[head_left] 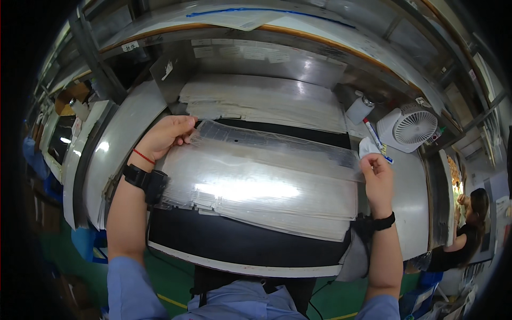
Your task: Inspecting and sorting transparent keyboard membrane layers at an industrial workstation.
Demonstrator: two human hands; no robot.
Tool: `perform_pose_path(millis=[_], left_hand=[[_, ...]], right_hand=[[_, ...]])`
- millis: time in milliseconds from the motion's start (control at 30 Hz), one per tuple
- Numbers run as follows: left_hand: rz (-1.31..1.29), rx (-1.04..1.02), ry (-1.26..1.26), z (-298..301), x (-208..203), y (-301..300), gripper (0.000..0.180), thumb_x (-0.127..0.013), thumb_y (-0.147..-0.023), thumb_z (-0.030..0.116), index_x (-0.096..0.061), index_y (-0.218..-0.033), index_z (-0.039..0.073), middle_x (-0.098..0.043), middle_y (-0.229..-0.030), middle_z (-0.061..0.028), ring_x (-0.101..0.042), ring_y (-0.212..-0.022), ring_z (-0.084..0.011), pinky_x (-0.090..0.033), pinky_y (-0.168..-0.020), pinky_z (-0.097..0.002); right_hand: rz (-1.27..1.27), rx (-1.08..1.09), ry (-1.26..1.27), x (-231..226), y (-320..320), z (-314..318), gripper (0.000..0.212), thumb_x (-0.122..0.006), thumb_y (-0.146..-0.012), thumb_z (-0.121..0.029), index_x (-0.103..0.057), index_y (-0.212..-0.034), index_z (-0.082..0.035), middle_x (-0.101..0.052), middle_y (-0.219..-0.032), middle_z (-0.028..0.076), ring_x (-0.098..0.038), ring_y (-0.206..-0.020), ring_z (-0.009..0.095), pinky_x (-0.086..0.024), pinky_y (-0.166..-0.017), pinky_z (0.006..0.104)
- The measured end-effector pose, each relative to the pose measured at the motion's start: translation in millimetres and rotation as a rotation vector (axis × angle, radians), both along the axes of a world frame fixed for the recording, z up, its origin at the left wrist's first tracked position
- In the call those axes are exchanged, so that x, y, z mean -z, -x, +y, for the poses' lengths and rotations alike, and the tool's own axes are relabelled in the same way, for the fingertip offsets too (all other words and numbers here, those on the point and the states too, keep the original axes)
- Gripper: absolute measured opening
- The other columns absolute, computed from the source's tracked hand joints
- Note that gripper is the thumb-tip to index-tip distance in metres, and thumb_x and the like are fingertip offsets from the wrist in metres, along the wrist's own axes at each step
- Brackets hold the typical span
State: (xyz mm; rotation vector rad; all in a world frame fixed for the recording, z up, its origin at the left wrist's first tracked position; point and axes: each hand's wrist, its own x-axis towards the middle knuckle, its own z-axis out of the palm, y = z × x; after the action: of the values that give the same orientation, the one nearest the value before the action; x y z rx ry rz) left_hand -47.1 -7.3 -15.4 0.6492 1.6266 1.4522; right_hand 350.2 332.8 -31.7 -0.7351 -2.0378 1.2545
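Stretched across the center of the frame, a clear, thin strip (277, 143) with faint lines and one small dark spot, above the back part of a pale sheet stack (261, 184); impossible to judge whether touching it all along. Pinched at the strip's upper left corner, between thumb and curled fingers of the left hand (168, 132), nearly closed. Gripped at the right end by thumb and forefinger of the right hand (378, 178), other fingers loosely bent. Worn on both forearms, black straps (136, 176), with a red cord (144, 156) at the left wrist.

Spread beneath the stack, toward the lower center, a black mat (240, 234) with a light front edge. Piled behind, at upper center, a second sheet stack (261, 96). Laid out at left, more metallic-looking sheets (130, 122).

Standing at the upper right, a white fan (408, 129) beside a pale bottle (358, 110) and a red-ended marker (373, 133), with a small white item (368, 146) of unclear kind just above the right hand. Running over the top of the frame, a shelf (320, 37) bearing a long blue strap (266, 9). Seen at the far right, a co-worker in black (456, 248); visible below, a green floor (176, 278).
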Motion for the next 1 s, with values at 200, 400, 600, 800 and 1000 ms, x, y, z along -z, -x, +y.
perform_pose_path(millis=[200, 400, 600, 800, 1000], left_hand=[[0.100, 0.005, -0.012, -1, 0, -2, 0.030, -0.060, -0.095, 0.016, -0.057, -0.119, -0.002, -0.058, -0.078, 0.0041, -0.051, -0.067, -0.0034, -0.042, -0.062, -0.0172], [0.060, -0.101, -0.092, 0, 0, -4, 0.015, -0.057, -0.095, 0.012, -0.058, -0.109, 0.006, -0.061, -0.083, 0.0031, -0.052, -0.066, -0.0026, -0.042, -0.059, -0.0158], [0.007, -0.167, -0.130, -2, 4, 1, 0.015, -0.052, -0.100, 0.014, -0.053, -0.114, 0.008, -0.060, -0.089, 0.0023, -0.051, -0.063, -0.0021, -0.042, -0.053, -0.0154], [-0.039, -0.253, -0.307, -4, 12, 15, 0.029, -0.048, -0.103, 0.017, -0.048, -0.128, 0.005, -0.062, -0.107, -0.0062, -0.059, -0.080, -0.0058, -0.050, -0.065, -0.0146], [-0.087, -0.339, -0.350, 0, 2, 1, 0.044, -0.048, -0.103, 0.022, -0.039, -0.140, -0.001, -0.055, -0.128, -0.0156, -0.058, -0.112, -0.0199, -0.051, -0.093, -0.0270]], right_hand=[[-0.056, 0.076, 0.119, 9, 3, 0, 0.056, -0.063, -0.083, 0.007, -0.048, -0.136, -0.003, -0.052, -0.121, 0.010, -0.055, -0.096, 0.012, -0.049, -0.081, 0.0251], [0.216, 0.007, 0.181, -7, 4, -10, 0.073, -0.061, -0.078, 0.013, -0.036, -0.144, -0.001, -0.045, -0.125, 0.010, -0.054, -0.092, 0.011, -0.049, -0.083, 0.0242], [0.311, -0.089, 0.169, -8, 7, -12, 0.068, -0.063, -0.084, 0.007, -0.034, -0.145, 0.000, -0.049, -0.119, 0.007, -0.054, -0.089, 0.010, -0.048, -0.082, 0.0226], [0.079, -0.044, 0.149, -5, 5, -7, 0.047, -0.062, -0.092, -0.008, -0.047, -0.136, 0.000, -0.056, -0.112, 0.005, -0.054, -0.093, 0.010, -0.046, -0.082, 0.0235], [-0.221, -0.258, -0.329, -1, 3, -12, 0.036, -0.067, -0.089, -0.015, -0.061, -0.122, -0.004, -0.058, -0.115, 0.011, -0.054, -0.109, 0.023, -0.043, -0.094, 0.0314]])
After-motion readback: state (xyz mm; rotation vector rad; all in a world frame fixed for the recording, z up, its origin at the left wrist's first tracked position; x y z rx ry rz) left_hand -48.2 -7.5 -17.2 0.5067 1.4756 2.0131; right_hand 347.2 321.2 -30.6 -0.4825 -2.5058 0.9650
